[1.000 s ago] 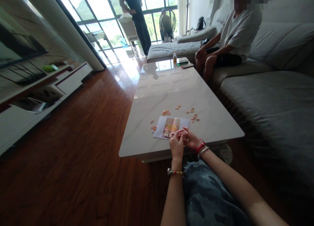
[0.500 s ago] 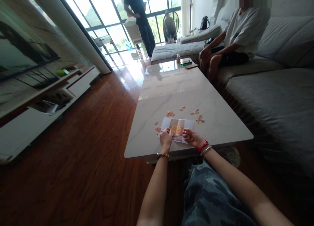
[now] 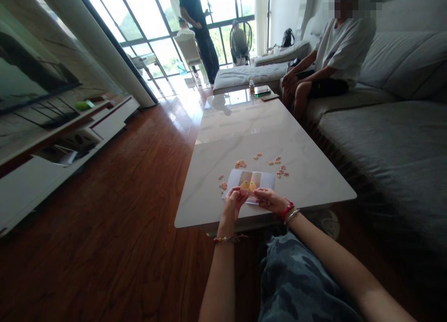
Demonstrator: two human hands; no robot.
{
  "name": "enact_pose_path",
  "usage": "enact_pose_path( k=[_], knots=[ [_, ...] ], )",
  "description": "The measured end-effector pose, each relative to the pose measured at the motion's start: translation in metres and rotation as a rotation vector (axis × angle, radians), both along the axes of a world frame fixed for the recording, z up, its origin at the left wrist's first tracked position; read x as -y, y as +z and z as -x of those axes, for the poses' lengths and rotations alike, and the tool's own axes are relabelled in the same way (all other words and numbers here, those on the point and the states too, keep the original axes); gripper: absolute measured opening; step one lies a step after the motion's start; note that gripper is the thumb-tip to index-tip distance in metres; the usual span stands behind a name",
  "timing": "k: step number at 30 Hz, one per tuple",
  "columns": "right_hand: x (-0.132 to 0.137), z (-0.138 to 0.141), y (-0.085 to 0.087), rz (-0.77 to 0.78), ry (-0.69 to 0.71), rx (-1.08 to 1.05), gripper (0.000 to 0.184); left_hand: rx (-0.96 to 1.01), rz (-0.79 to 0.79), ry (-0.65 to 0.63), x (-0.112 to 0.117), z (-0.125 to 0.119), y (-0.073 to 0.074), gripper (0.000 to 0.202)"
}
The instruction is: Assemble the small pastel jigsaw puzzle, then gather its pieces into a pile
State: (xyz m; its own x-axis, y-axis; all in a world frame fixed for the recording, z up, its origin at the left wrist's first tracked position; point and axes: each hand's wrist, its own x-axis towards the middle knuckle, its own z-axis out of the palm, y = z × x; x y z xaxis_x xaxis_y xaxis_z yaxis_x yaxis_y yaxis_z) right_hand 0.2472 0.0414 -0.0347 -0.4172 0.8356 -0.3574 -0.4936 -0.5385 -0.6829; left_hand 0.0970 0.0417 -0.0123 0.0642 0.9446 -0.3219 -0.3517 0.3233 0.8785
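Note:
Between my two hands, above the near part of the marble-look table (image 3: 230, 147), is a small strip of joined jigsaw pieces (image 3: 248, 192). My left hand (image 3: 234, 202) pinches its left end. At the other end, the fingers of my right hand (image 3: 269, 199) are closed on it; whether that palm holds more pieces I cannot tell. Under my hands lies a creased picture sheet (image 3: 267, 178) showing a yellow figure, partly hidden by my fingers. Loose jigsaw pieces lie in small heaps around the sheet, among them a heap (image 3: 240, 164) behind it and another (image 3: 282, 171) to its right.
A small bottle (image 3: 252, 86) and a phone (image 3: 261, 92) stand and lie at the table's far end. One person (image 3: 345, 47) sits on the grey sofa (image 3: 391, 121) at right. Another person (image 3: 199, 28) stands by the windows, near a chair (image 3: 188, 49).
My hands have come together over the sheet, and both now grip the strip of pieces. Before, they were apart, with the right palm turned up. The camera view has shifted slightly.

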Motion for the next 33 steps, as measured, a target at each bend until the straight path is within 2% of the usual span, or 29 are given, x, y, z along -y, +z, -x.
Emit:
enact_pose_path(
  k=[3,5,6,9,12,16,19,21,25,27,31,33],
  knots=[
    [0.001,-0.001,0.004,-0.137,-0.039,0.337,0.022,-0.094,0.010,-0.063,0.001,0.008,0.000,0.017],
    [0.003,0.000,0.007,-0.238,-0.028,0.531,0.023,-0.217,-0.010,-0.165,0.001,0.012,0.003,0.024],
    [0.004,0.001,0.008,-0.265,-0.017,0.555,0.023,-0.293,-0.028,-0.228,0.000,0.013,0.006,0.028],
    [0.005,0.003,0.007,-0.256,-0.052,0.451,0.024,-0.467,-0.071,-0.371,-0.003,0.012,0.014,0.034],
    [0.006,0.003,0.004,-0.163,-0.111,0.281,0.025,-0.469,-0.042,-0.384,-0.006,0.009,0.017,0.033],
    [0.005,0.000,0.002,-0.093,-0.153,0.168,0.026,-0.304,0.042,-0.321,-0.007,0.009,0.010,0.034],
    [0.004,-0.002,0.000,-0.078,-0.135,0.119,0.025,-0.169,0.038,-0.286,-0.005,0.011,0.006,0.036],
    [0.004,-0.003,-0.002,-0.083,-0.095,0.151,0.024,-0.202,-0.004,-0.325,-0.004,0.011,0.008,0.034],
    [0.004,-0.002,-0.003,-0.167,-0.058,0.294,0.023,-0.518,-0.119,-0.469,-0.002,0.006,0.018,0.024],
    [0.005,-0.002,0.000,-0.225,-0.047,0.341,0.023,-0.620,-0.140,-0.485,-0.002,0.002,0.022,0.021],
    [0.006,-0.004,0.006,-0.309,-0.120,0.495,0.020,-0.593,-0.092,-0.505,-0.003,-0.002,0.021,0.020],
    [0.007,-0.004,0.006,-0.287,-0.172,0.512,0.018,-0.599,-0.078,-0.510,-0.002,-0.005,0.019,0.022]
  ],
)
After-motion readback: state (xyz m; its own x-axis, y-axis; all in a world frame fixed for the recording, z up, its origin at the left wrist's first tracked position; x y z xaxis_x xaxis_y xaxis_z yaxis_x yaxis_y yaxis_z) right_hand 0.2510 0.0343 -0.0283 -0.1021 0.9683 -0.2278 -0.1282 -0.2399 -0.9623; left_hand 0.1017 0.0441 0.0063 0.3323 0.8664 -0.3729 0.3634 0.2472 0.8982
